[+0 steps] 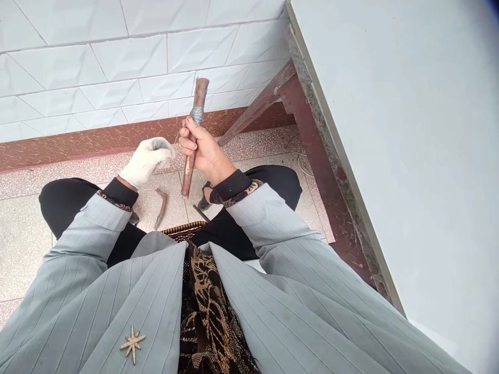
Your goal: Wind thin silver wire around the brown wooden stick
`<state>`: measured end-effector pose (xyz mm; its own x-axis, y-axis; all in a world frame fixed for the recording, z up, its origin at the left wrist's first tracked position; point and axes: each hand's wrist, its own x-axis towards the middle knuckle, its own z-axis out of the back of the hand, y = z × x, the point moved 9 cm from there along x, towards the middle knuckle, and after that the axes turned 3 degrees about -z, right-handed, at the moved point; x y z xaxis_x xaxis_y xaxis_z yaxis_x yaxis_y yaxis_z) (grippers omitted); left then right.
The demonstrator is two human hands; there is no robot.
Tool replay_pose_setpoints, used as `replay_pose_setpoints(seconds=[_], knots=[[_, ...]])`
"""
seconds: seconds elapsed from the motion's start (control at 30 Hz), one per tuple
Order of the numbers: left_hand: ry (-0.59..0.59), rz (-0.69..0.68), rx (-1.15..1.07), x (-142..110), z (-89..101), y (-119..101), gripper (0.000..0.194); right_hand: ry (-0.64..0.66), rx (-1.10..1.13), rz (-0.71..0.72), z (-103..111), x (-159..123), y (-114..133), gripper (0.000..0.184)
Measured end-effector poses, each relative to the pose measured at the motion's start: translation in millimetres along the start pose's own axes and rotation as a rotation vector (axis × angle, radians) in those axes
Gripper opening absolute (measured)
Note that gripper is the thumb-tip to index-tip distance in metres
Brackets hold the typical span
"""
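Note:
My right hand (202, 148) is bare and closed round a brown wooden stick (194, 135), held nearly upright over my knees. A band of grey wire or thread (197, 114) is wound round the stick just above my fingers. My left hand (147, 158) wears a white knit glove and is bunched in a pinch beside the stick, at the end of a thin strand that runs toward the winding. Between my knees on the tiled floor lies a short curved piece of wood (160, 208).
I sit low in a grey striped jacket and black trousers. A white wall corner with a speckled stone edge (331, 140) rises close on my right. A dark wooden frame (268, 96) leans against the white tiled wall ahead. A woven basket rim (185, 231) shows at my lap.

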<state>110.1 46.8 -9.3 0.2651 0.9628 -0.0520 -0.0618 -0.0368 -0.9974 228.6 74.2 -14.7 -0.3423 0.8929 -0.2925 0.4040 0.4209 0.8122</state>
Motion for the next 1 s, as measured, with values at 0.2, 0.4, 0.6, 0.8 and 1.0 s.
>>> replay_pose_setpoints(seconds=[0.2,0.4,0.6,0.8,1.0], knots=[[-0.034,-0.029,0.052,-1,6.2,2,0.005,0.050,0.085,-0.052,1,0,5,0.019],[-0.172,-0.139,0.340,-5,23.1,-13,0.003,0.070,0.136,-0.082,-1,2,-2,0.034],[-0.243,-0.113,0.411,-8,28.4,-14,0.005,0.003,-0.081,0.025,1,2,3,0.041],[-0.261,-0.031,0.121,-5,34.5,1,0.006,0.059,-0.101,-0.002,-4,-2,6,0.029],[-0.211,-0.013,-0.021,-9,32.6,3,0.005,0.037,-0.149,-0.023,-4,1,2,0.024]])
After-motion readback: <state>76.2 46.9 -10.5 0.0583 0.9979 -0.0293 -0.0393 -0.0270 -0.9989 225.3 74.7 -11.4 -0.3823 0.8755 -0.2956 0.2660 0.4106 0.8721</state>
